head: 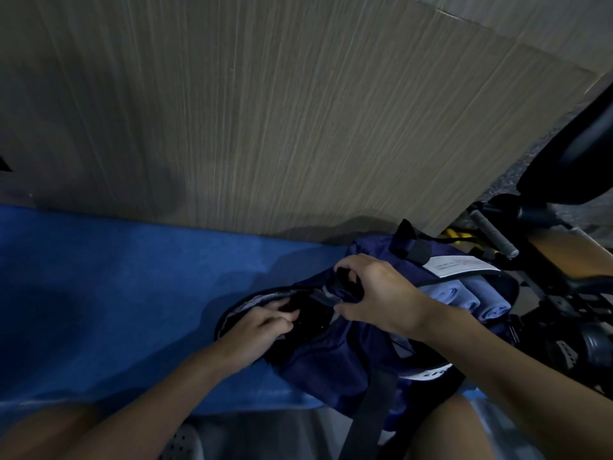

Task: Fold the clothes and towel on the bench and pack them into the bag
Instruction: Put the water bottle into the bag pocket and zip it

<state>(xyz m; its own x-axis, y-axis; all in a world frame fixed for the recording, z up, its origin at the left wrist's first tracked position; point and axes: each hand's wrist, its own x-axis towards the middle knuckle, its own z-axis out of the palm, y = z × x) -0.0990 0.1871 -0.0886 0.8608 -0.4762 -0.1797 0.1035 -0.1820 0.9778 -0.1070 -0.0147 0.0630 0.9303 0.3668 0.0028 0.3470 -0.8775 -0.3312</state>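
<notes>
**Blue padded bench point(116, 293), navy fabric bag point(331, 356) on right end**

Lying open, light-blue rolled clothes point(464, 300) inside. Right hand point(378, 293) gripping the bag's rim. Left hand point(262, 327), fingers curled, pinching black cloth point(313, 322) in the opening.

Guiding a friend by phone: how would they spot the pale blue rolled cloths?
On the long blue bench, a navy fabric bag lies at the right end. In its open right side, below a white label, sit pale blue rolled cloths, the only rolled items showing inside.
</notes>
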